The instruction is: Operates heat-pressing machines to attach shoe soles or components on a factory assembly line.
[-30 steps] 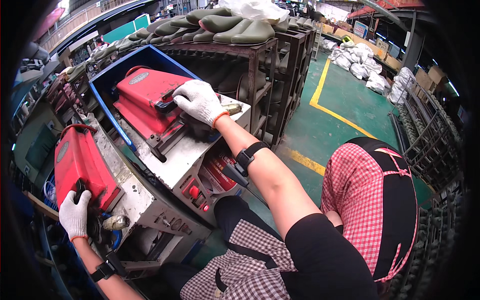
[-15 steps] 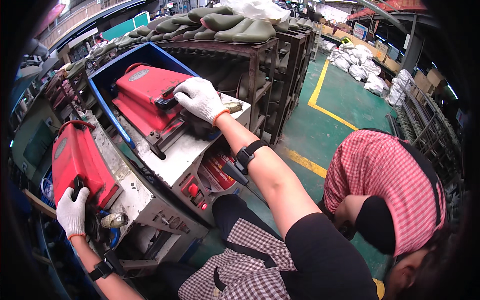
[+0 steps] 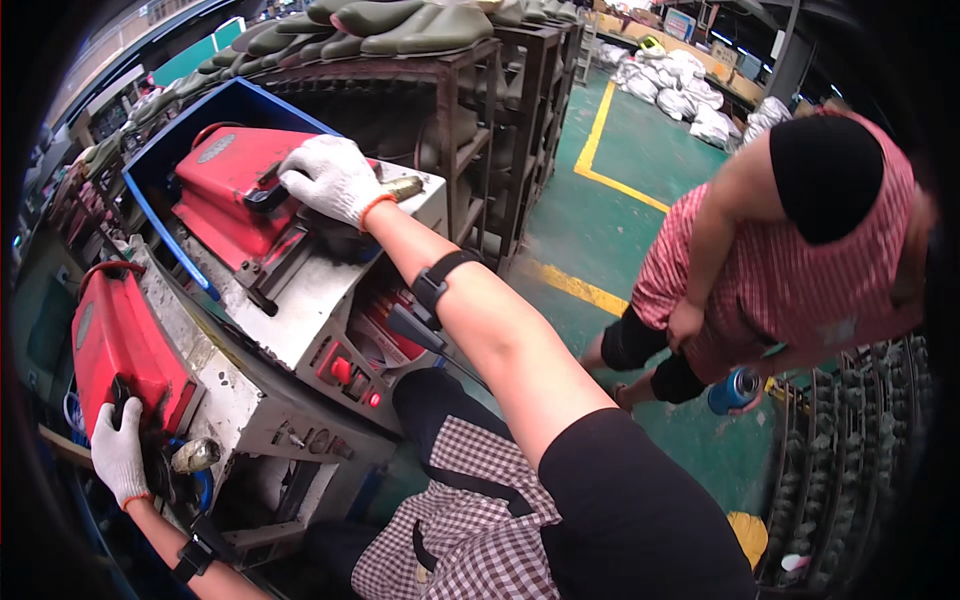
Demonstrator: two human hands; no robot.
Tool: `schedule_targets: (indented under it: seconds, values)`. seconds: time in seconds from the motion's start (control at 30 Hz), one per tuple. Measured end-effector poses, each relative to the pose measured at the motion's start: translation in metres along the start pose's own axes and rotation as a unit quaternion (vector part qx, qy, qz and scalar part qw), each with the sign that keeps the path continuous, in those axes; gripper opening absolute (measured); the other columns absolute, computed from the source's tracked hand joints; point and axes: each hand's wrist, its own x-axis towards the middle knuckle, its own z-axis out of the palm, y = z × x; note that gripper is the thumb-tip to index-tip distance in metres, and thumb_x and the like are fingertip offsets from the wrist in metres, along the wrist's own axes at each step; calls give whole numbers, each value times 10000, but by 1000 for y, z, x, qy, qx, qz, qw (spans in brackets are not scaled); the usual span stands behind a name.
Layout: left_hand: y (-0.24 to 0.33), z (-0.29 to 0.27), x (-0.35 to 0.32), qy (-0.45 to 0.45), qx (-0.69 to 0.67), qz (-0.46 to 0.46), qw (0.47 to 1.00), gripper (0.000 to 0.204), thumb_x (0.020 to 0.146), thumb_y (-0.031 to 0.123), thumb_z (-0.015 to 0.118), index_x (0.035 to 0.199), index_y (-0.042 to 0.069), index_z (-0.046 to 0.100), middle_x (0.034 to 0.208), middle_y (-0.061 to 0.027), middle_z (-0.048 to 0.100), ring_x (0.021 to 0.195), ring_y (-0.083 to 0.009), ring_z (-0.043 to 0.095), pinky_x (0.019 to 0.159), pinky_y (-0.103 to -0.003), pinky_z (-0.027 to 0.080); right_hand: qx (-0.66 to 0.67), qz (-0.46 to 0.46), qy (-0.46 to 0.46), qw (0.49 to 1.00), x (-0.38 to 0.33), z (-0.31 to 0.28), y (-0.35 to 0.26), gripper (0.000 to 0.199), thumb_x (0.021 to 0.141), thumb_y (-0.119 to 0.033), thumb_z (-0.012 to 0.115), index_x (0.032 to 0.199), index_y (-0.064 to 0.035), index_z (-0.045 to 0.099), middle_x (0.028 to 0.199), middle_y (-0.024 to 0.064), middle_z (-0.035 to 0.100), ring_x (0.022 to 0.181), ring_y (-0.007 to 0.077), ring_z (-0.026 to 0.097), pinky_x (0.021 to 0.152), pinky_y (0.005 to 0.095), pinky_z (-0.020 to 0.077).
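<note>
Both of my hands wear white knit gloves with orange cuffs. My left hand point(image 3: 120, 452) is closed round the black handle point(image 3: 121, 390) of the left red machine cover point(image 3: 122, 328). Further right and farther away, my right hand point(image 3: 335, 178) curls over the black handle point(image 3: 264, 198) of a second red machine cover point(image 3: 228, 172); its fingers are partly hidden. Each cover rests on a worn white machine body point(image 3: 262, 398). A knob-like wrapped lever end point(image 3: 196, 455) sticks out beside my left hand, and a similar lever end point(image 3: 404, 187) lies by my right wrist.
A blue bin point(image 3: 150, 215) surrounds the right cover's back. Behind stands a metal rack point(image 3: 468, 70) heaped with green shoe-shaped forms point(image 3: 425, 30). A co-worker in a red checked apron point(image 3: 790, 275) stands at right with a blue bottle point(image 3: 733, 391). White sacks point(image 3: 675, 88) lie far off.
The co-worker has risen from a deep stoop, and a blue bottle now shows in their hand. The view has shifted, while both my hands stay on the handles.
</note>
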Motion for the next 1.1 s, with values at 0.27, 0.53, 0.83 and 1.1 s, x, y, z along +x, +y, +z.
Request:
schedule_targets:
  seconds: [0.27, 0.53, 0.83, 1.1]
  values:
    - [-17, 11, 9, 27, -7, 31, 999, 572, 965, 551, 646, 1162, 16, 681, 1000, -193, 724, 944, -368, 686, 852, -436, 488, -25, 26, -4, 999, 0, 4, 2, 288, 879, -396, 609, 947, -189, 799, 990, 38, 735, 1092, 273, 649, 957, 448, 468]
    - [-20, 11, 12, -52, -25, 8, 998, 529, 987, 508, 633, 1095, -9, 664, 947, -189, 702, 897, -336, 680, 825, -419, 485, -10, 17, 20, 1000, -3, 1, -1, 276, 893, -367, 622, 928, -154, 795, 974, 74, 742, 1068, 316, 662, 972, 474, 494]
    - [-19, 15, 8, 14, -40, 12, 999, 553, 954, 531, 660, 1098, -3, 660, 1004, -225, 711, 939, -389, 687, 830, -449, 491, -2, 0, 24, 1000, -1, 0, -3, 239, 903, -338, 628, 912, -152, 778, 943, 85, 740, 1049, 309, 673, 966, 464, 492]
    - [4, 0, -2, 13, -30, -1, 999, 526, 931, 515, 681, 1044, 1, 663, 961, -256, 687, 911, -421, 673, 796, -465, 493, 14, -4, 10, 1000, -1, 3, 4, 218, 893, -330, 642, 935, -166, 779, 990, 96, 725, 1071, 320, 654, 981, 471, 478]
